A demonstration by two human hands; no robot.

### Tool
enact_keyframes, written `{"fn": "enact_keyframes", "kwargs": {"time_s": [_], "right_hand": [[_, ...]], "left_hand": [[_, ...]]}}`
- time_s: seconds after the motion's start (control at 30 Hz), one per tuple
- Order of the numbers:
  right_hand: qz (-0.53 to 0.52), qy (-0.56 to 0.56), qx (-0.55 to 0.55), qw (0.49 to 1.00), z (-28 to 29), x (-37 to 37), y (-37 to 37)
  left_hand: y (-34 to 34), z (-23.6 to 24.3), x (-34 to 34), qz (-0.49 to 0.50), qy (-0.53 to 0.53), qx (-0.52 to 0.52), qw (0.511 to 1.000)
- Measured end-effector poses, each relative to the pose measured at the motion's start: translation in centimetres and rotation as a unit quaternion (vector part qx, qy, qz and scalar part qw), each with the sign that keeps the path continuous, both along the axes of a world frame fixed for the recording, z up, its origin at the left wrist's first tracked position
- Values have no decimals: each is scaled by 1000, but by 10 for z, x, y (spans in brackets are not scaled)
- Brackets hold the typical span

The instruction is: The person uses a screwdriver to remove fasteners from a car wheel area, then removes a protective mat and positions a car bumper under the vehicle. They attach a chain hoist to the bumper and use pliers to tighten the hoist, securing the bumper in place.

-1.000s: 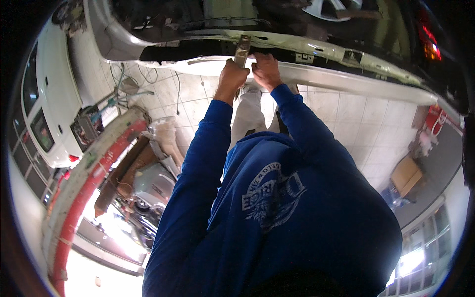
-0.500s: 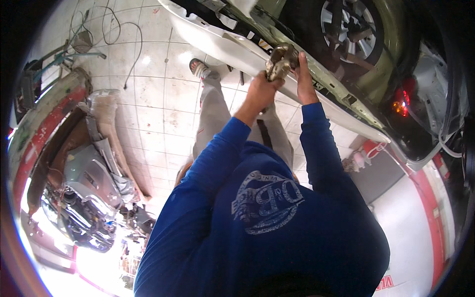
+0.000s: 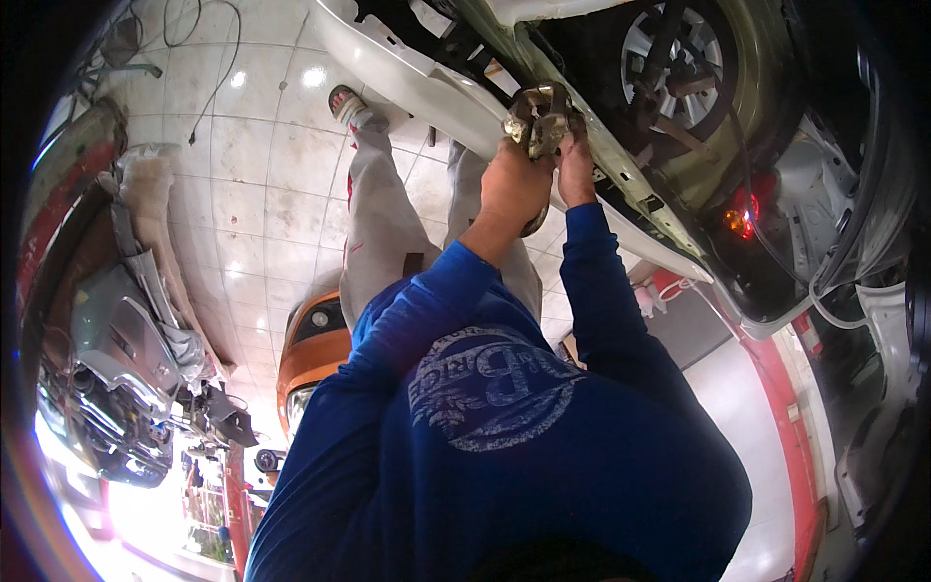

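Beyond the blue sweatshirt, the left hand is wrapped round a metal clamp seen against a pale car panel. The right hand is close beside it — fingers partly hidden, so whether it pinches anything cannot be told. Farther off — a spoked wheel and a glowing red lamp.

The tiled floor (pale and smudged) bears a dark cable and a shoe.
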State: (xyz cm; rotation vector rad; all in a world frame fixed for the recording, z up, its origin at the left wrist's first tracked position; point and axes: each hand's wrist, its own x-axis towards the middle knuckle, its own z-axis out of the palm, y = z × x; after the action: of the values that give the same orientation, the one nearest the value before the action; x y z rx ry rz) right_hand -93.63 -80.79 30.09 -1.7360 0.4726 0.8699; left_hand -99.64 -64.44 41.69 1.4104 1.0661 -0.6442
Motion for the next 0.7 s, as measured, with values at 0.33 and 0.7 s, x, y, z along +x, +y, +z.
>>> {"fn": "enact_keyframes", "kwargs": {"time_s": [0.33,0.7], "right_hand": [[65,-33,-2,997,6,8,0],[366,-208,-342,840,118,61,51]], "left_hand": [[-2,-17,3,-3,-18,-24,1000],[-2,-16,-5,-12,-30,-14,999]]}}
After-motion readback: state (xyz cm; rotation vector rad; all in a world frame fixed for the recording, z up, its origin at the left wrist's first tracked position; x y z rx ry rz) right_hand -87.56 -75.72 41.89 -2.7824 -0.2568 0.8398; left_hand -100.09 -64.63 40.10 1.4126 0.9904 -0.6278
